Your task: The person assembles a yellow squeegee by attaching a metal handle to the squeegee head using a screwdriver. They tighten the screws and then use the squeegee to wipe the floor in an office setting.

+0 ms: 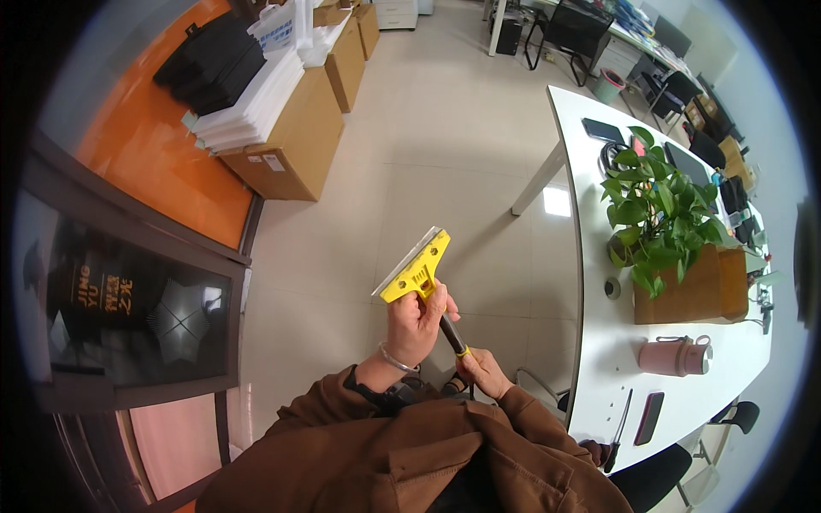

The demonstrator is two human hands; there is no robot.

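Note:
A scraper (425,272) with a yellow head, a straight flat blade and a dark handle is held out in front of my body, over the floor. Its blade edge faces up and to the left, and dark screws show on the head. My left hand (416,327) is closed around the neck just below the head, the thumb lying along it. Lower down, my right hand (484,373) grips the end of the handle, by a yellow ring. The fingers of both hands are partly hidden behind the tool.
To the right stands a white table (590,342) with a potted plant (650,209), a cardboard box (693,291), a pink flask (674,356), a phone (650,419), a screwdriver (622,427) and several small bits. Large cartons (295,137) and a dark glass door (137,308) are at left.

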